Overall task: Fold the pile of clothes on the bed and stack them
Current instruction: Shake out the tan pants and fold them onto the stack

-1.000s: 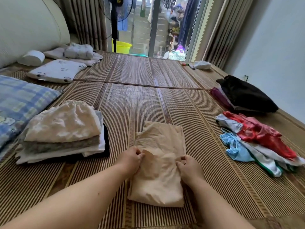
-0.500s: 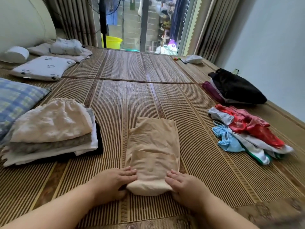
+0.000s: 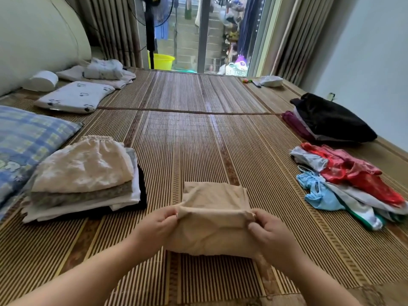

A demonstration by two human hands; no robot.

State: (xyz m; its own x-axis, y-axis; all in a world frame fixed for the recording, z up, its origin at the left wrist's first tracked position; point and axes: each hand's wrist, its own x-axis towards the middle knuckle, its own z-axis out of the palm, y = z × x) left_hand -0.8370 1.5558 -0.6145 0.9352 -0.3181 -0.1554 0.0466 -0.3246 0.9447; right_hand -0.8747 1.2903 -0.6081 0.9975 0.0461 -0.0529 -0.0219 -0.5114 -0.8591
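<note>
Beige cloth [image 3: 212, 226] is being pinched at both fold corners by my left hand [image 3: 154, 226] and right hand [image 3: 271, 235], and I'm aiming them level toward twelve o'clock.

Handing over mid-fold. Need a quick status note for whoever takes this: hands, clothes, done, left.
Hands: left hand pinches the left end of the beige garment at its raised fold; right hand pinches the right end.
Garment: on the mat in front of the person, partly folded.
Done: folded stack on the left, beside the blue checked pillow.
Left: finish this fold, add it to the stack, then work through the unfolded pile on the right.
</note>
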